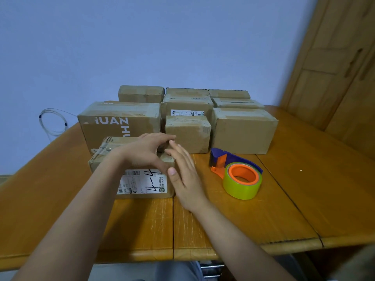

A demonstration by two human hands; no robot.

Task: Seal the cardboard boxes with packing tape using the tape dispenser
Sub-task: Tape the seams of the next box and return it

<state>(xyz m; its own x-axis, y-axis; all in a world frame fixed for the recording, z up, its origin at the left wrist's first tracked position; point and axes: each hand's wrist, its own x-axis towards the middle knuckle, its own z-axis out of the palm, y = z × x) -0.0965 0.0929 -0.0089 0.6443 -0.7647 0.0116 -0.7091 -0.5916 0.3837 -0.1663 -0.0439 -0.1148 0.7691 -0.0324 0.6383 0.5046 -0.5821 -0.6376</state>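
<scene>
Left hand (146, 151) curls over the near box (142, 183), its grip holding the top; right hand (182, 175) rests flat beside it, grip wide; tape dispenser (237, 171) lies on tabletop (284, 199).

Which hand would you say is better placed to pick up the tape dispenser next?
Probably the right hand: it is open beside the labelled box, nearer the tape dispenser lying to its right. The left hand rests on that box.

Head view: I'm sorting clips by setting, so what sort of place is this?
Probably a home or small office used for packing parcels: a wooden table stacked with cardboard boxes, a tape dispenser, a plain blue wall and wooden cabinet doors.
</scene>
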